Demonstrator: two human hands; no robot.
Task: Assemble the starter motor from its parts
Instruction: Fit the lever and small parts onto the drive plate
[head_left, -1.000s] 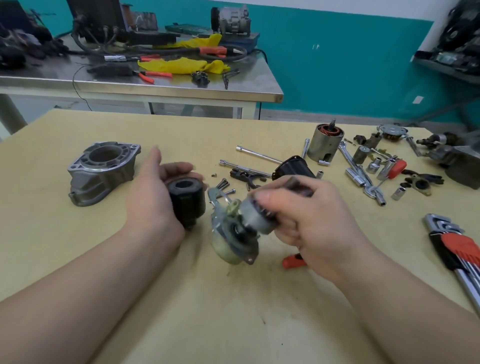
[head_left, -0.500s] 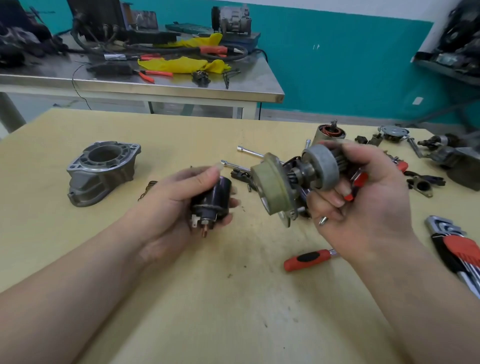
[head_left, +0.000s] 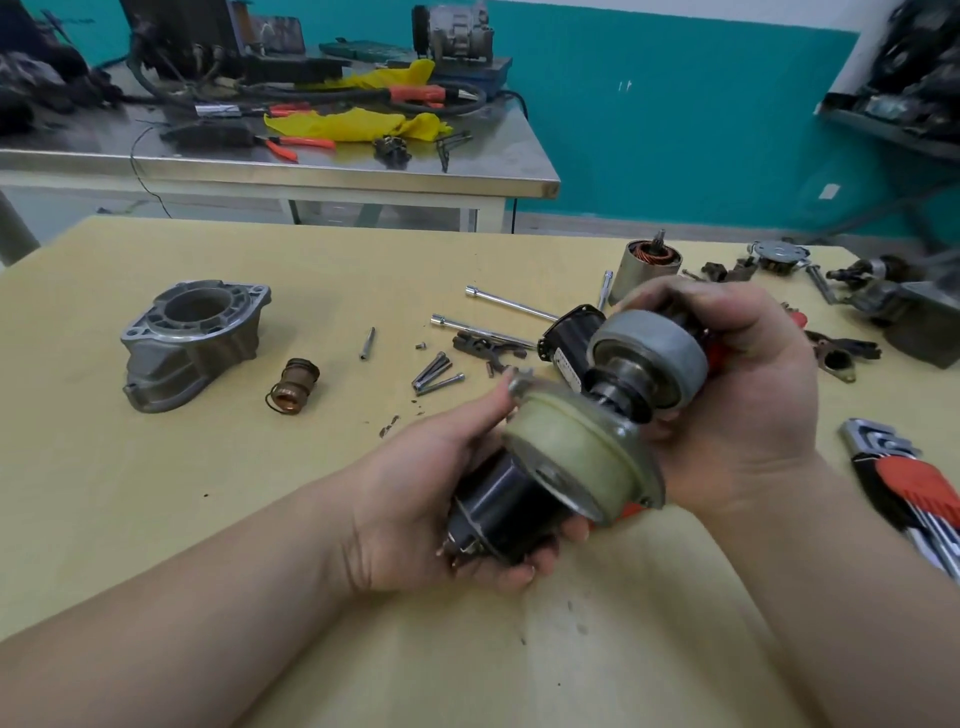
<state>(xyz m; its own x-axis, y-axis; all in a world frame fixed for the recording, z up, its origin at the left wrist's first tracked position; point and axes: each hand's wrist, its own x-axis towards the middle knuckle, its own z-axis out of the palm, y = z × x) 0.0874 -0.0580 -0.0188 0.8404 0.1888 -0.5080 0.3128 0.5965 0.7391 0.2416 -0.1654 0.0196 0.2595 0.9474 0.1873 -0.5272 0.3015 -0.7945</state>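
My left hand cradles a black solenoid cylinder from below, fingers curled round it. My right hand grips the drive assembly by its grey clutch drum. The assembly's pale plastic-ringed plate is pressed against the solenoid's upper end. Both parts are held above the yellow table. The grey aluminium nose housing lies at the left. A brass plunger with spring lies beside it. The armature in its steel casing stands behind my right hand.
Loose bolts, long through-bolts and a black fork lever lie mid-table. A hex key set with red holder sits at the right edge. More parts crowd the far right. A steel workbench stands behind.
Both hands rose and came together. The solenoid in my left hand now sits against the plate of the drive assembly in my right. The brass plunger now shows on the table.
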